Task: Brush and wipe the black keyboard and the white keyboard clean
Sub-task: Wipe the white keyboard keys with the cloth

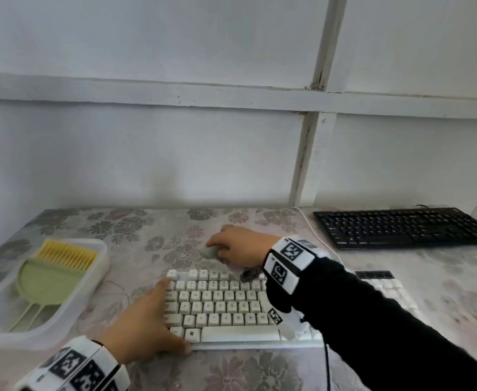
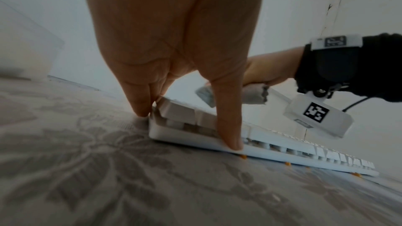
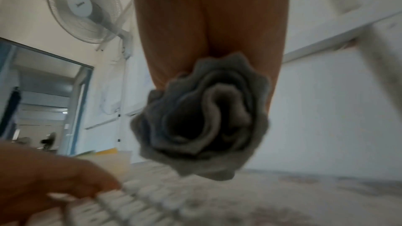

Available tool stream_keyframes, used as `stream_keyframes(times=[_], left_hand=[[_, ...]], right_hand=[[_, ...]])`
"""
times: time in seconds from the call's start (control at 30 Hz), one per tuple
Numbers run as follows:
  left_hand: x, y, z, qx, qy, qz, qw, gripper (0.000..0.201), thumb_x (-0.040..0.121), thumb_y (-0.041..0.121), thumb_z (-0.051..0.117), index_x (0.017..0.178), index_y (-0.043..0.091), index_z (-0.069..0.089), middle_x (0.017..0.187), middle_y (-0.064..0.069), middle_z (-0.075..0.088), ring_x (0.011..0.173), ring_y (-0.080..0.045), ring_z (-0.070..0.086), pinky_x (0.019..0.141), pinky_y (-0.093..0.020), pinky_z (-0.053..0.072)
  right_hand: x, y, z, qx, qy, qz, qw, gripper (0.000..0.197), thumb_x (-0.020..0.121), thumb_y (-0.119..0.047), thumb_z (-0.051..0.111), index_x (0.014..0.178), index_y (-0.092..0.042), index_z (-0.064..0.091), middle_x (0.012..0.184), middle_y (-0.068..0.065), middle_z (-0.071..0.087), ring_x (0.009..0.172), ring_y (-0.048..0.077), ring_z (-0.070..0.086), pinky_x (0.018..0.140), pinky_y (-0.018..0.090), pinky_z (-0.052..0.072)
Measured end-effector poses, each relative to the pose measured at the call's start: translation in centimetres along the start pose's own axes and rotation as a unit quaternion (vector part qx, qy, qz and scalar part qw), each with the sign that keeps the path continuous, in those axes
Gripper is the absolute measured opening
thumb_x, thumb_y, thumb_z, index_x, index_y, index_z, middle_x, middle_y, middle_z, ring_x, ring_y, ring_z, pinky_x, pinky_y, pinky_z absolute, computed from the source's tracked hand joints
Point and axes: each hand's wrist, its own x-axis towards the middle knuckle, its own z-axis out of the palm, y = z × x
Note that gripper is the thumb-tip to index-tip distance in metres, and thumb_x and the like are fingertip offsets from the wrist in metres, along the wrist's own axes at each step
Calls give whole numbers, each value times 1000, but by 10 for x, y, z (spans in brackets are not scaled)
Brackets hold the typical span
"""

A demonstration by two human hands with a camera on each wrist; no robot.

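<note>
While the left hand braces the left end of the white keyboard, its fingers reach straight down against the end wall and the thumb presses on the near edge. That thumb and those fingers span the corner without curling round it. Beyond the fingertips, farther out on the flowered table cover, the right hand is clenched round a bunched grey cloth; folds of the cloth bulge out from under the curled fingers, just past the keyboard's far edge. Whether the cloth touches the cover cannot be told.

Left of the left hand's knuckles sits a clear plastic tray. Inside it lie a pale green dustpan and a brush with yellow bristles, the bristles toward the tray's far end and the handles pointing to the near end.

Well to the right of the right hand, the black keyboard lies flat near the wall.
</note>
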Motion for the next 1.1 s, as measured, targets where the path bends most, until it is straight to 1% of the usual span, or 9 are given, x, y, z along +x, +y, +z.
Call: stream_keyframes(times=[0.07,0.2,0.33,0.47,0.6,0.77,0.83,0.93,1.1], left_hand=[[0,1,0,-3,1,5,1000,128,59,44,83,149,23,-6,146,3,29,127,-13,37,98,-20,33],[-1,4,0,-3,9,21,1000,128,64,37,81,147,20,-15,142,5,24,126,-10,30,97,-18,29],[1,2,1,-9,7,17,1000,132,65,38,81,146,18,-22,152,1,14,137,-14,21,107,-20,23],[1,1,1,-20,6,22,1000,131,64,39,81,147,21,-18,153,2,13,137,-14,22,108,-21,23],[2,-1,3,-21,10,26,999,130,61,40,82,147,23,-13,153,3,15,137,-13,24,107,-20,24],[4,-3,4,-31,10,26,999,130,59,40,84,148,21,-8,152,3,17,136,-13,25,108,-21,23],[5,-5,4,-33,9,24,999,131,57,41,84,148,21,-8,152,3,18,136,-13,26,108,-22,23],[6,-6,4,-31,13,22,999,132,56,41,85,149,20,-7,152,2,19,134,-13,27,108,-24,25],[7,-5,6,-29,8,16,999,131,58,38,85,148,19,-7,152,1,17,135,-15,26,110,-25,24]], right_hand=[[24,-19,14,-28,-15,-19,999,32,95,-8,43,124,-6,56,120,16,52,107,31,53,96,42,42],[46,-28,32,-61,-74,-15,995,32,95,-7,45,125,-7,56,122,15,55,109,32,54,94,41,45],[40,-16,27,-49,-102,6,994,31,95,-11,44,122,-3,58,120,16,61,109,32,56,92,38,44],[15,7,18,-67,-112,48,990,33,97,-19,41,121,-5,59,122,13,61,110,31,56,95,40,44],[-19,39,12,-78,-106,77,988,28,95,-15,39,109,-4,61,108,11,65,91,25,59,81,33,44],[-57,87,8,-25,-106,148,983,29,95,-15,38,110,-10,61,87,1,64,71,14,58,76,31,50],[-68,104,7,-31,-101,167,980,29,94,-13,39,112,-14,61,89,-3,62,76,13,60,79,30,50],[-82,129,4,-60,-98,200,973,32,93,-12,42,118,-18,61,106,1,62,97,20,64,88,32,52],[-113,165,-15,-87,-26,232,968,36,93,-8,44,124,-18,58,102,-3,48,102,16,54,91,24,41]])
